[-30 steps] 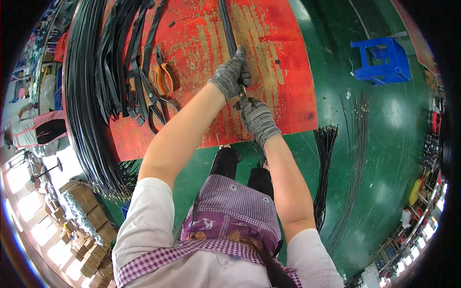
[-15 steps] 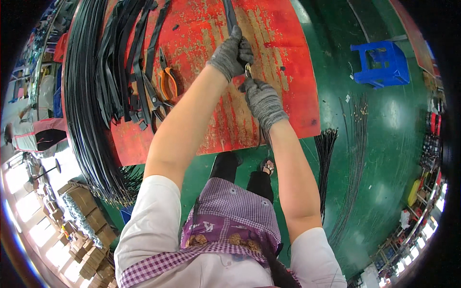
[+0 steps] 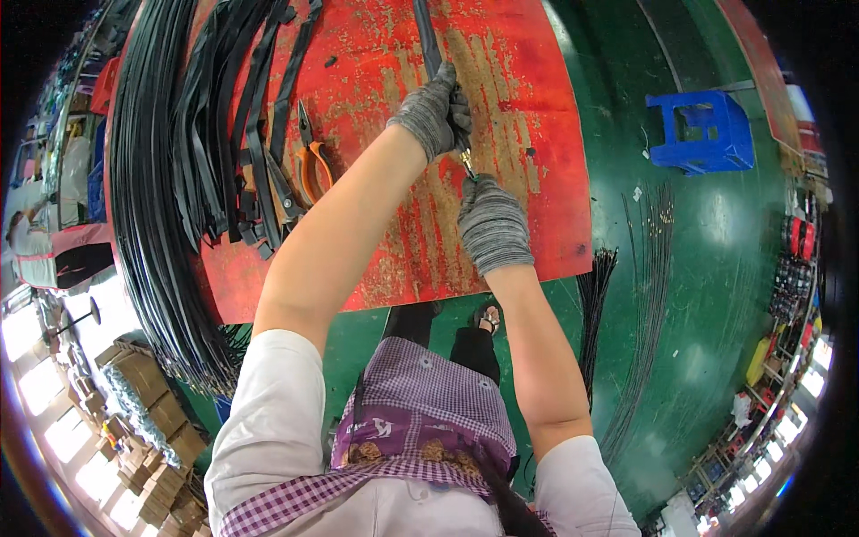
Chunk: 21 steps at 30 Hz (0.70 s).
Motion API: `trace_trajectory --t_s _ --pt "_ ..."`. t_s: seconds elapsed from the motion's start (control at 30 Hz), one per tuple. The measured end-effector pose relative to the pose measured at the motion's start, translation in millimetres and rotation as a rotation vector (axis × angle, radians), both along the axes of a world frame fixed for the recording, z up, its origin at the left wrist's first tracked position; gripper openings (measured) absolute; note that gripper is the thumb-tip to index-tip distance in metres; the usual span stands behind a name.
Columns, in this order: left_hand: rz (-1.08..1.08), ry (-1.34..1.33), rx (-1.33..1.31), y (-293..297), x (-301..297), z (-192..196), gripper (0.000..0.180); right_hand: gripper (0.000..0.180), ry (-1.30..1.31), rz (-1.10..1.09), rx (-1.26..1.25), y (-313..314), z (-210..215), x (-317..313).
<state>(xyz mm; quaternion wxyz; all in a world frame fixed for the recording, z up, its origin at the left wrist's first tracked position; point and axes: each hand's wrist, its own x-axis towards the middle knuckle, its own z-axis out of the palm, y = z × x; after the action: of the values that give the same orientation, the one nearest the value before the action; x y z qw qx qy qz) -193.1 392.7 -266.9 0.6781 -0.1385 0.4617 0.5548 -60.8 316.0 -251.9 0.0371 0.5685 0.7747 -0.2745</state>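
Observation:
Both my hands wear grey knit gloves over a worn red table (image 3: 537, 134). My left hand (image 3: 434, 112) is closed around the near end of a long black strip (image 3: 424, 36) that runs away toward the table's far edge. My right hand (image 3: 490, 224) sits just below it, closed on a small metal tool (image 3: 467, 164) whose brass-coloured tip pokes out toward the strip's end. The two hands almost touch.
Orange-handled pliers (image 3: 310, 166) lie left of my hands beside several loose black strips (image 3: 255, 134). A thick bundle of black strips (image 3: 157, 179) drapes over the table's left edge. A blue stool (image 3: 698, 130) stands on the green floor at right, and thin black rods (image 3: 626, 295) lie there too.
Both hands have shifted slightly up the table along the strip, and the right hand has closed in under the left one.

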Motion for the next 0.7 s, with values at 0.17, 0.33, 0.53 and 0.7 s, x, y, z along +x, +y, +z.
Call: trace_trajectory --t_s 0.17,0.33,0.53,0.7 --pt "0.041 -0.032 -0.057 -2 5 -1 0.036 0.022 -0.031 -0.024 0.009 -11 2 0" --pt "0.053 -0.102 -0.054 -10 12 -12 0.035 0.019 0.132 0.069 0.240 -19 -28 13" --pt "0.035 -0.236 0.150 -29 13 -19 0.035 0.020 1.207 -0.581 -1.534 5 -10 37" --pt "-0.057 -0.258 0.183 -41 23 -14 0.036 0.022 1.329 -0.639 -1.553 1 -17 28"
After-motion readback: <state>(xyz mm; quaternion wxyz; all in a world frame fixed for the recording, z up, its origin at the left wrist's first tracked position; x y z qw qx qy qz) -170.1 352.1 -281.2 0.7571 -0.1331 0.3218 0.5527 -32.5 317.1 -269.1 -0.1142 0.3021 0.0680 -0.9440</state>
